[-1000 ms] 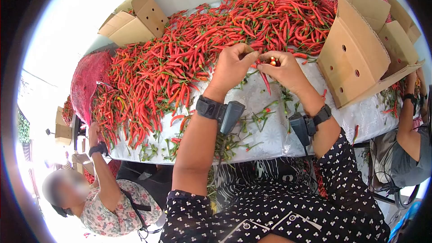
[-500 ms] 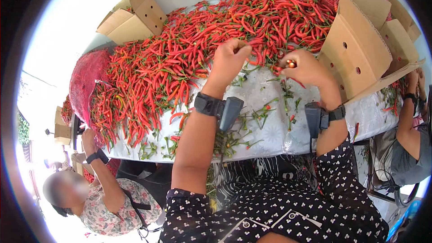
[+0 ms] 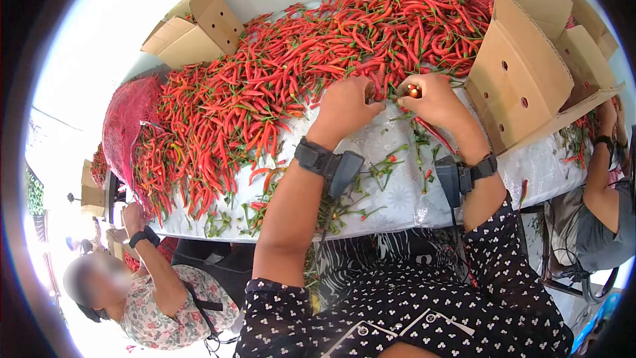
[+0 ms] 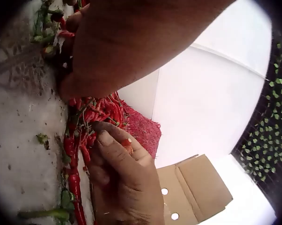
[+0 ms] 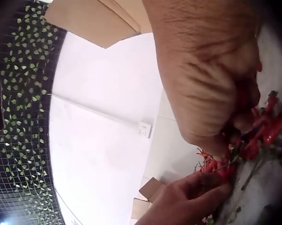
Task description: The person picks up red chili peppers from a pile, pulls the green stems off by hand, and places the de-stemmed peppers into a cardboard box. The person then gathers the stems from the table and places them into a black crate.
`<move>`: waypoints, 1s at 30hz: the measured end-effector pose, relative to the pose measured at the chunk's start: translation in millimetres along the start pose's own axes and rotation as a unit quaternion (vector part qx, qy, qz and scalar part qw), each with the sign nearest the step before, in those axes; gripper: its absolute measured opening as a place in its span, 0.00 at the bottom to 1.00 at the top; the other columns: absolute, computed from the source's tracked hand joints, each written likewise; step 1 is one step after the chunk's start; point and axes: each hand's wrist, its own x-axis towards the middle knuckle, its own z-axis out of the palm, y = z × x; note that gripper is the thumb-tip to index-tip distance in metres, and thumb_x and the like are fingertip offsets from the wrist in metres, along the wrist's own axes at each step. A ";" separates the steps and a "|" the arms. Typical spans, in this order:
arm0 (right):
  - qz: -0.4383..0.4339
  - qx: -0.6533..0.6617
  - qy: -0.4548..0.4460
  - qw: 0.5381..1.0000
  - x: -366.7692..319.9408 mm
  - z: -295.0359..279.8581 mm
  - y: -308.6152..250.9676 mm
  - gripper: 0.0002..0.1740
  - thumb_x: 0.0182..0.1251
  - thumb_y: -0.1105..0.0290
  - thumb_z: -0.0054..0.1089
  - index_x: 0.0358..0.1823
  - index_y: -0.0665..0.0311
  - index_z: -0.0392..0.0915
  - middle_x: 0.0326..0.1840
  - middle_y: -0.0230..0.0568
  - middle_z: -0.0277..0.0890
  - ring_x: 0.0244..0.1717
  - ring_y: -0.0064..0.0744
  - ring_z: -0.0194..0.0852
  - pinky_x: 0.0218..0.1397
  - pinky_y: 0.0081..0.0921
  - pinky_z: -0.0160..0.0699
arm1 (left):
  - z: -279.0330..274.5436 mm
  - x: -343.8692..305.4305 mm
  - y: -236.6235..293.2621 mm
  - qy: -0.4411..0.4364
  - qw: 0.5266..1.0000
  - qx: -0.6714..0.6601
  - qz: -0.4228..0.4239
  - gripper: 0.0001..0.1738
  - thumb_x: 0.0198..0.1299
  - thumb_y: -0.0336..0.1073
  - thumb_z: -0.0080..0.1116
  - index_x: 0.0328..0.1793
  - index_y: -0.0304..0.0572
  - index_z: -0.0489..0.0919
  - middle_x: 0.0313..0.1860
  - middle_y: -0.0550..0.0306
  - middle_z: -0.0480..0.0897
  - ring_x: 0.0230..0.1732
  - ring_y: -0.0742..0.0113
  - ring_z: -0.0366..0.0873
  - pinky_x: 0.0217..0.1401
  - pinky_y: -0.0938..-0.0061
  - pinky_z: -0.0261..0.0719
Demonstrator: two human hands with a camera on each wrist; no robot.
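Observation:
In the head view the right hand (image 3: 434,101) curls round several red chilies (image 3: 414,91), their ends showing between thumb and fingers; one long chili (image 3: 434,134) hangs below it. Just to its left, the left hand (image 3: 348,107) has its fingers bent round a red chili at the edge of the heap (image 3: 291,59), mostly hidden by the hand. The left wrist view shows the right hand (image 4: 127,173) with a cut-looking chili end (image 4: 127,143) in its grip. In the right wrist view the left hand's (image 5: 183,199) fingertips meet at red chilies.
Cardboard boxes stand at right (image 3: 520,76) and back left (image 3: 205,26). Net sacks lie at left (image 3: 129,132) and back right. Green stems (image 3: 384,166) litter the white tablecloth (image 3: 404,205). A person in a floral top (image 3: 179,305) sits left; another is at right.
The hands came apart, and the right hand moved right with its chilies. Since then it has shifted slightly back left, while the left hand has moved down and right towards it.

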 end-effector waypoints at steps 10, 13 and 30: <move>0.045 0.229 0.035 0.972 5.2 3.2 -1.1 0.10 0.56 0.68 0.61 0.36 0.68 0.78 0.21 0.29 0.70 0.17 0.16 0.62 0.20 0.17 0.60 | -11.5 0.4 3.1 0.054 0.986 -0.155 -0.012 0.11 0.47 0.36 0.62 0.33 0.36 0.80 0.26 0.49 0.80 0.28 0.61 0.77 0.33 0.70 0.74; 0.109 0.383 0.016 0.917 4.7 0.6 -6.0 0.10 0.58 0.66 0.61 0.35 0.66 0.76 0.19 0.26 0.66 0.14 0.14 0.57 0.16 0.16 0.53 | -13.5 -2.0 10.5 0.036 0.979 -0.202 0.003 0.10 0.46 0.34 0.64 0.33 0.35 0.80 0.24 0.52 0.79 0.25 0.67 0.75 0.31 0.73 0.73; 0.008 0.416 0.047 0.908 1.9 12.2 -13.8 0.06 0.57 0.72 0.60 0.31 0.66 0.74 0.15 0.25 0.62 0.15 0.13 0.53 0.18 0.16 0.50 | -14.2 0.1 10.1 0.064 0.983 -0.171 -0.026 0.11 0.47 0.37 0.60 0.31 0.35 0.81 0.23 0.44 0.79 0.28 0.51 0.79 0.33 0.64 0.74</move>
